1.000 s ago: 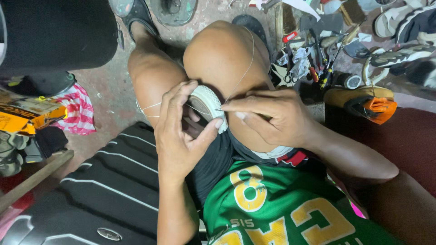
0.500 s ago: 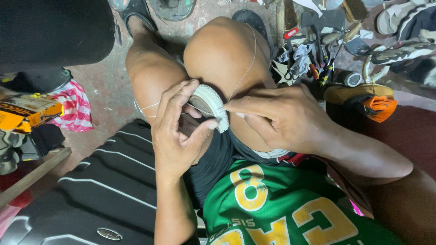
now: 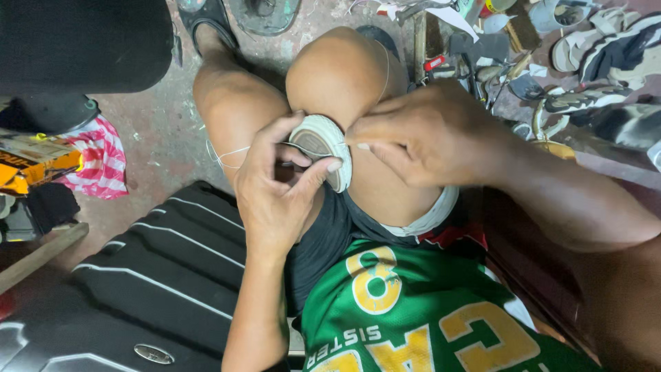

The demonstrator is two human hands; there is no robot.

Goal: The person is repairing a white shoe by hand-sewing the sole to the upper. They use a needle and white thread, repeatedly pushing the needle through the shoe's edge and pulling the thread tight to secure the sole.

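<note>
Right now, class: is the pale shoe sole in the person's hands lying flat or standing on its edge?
On its edge. The shoe sole is wedged between the knees, gripped by the left hand, with the right hand pinching at its rim.

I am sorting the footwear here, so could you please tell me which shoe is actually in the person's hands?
The pale rubber-soled shoe wedged between the knees, in the left hand; the other shoes lie on the floor beyond.

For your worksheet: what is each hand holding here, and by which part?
The left hand grips the shoe around its pale sole edge. The right hand pinches something tiny at that edge, likely a needle or thread; unclear.
</note>
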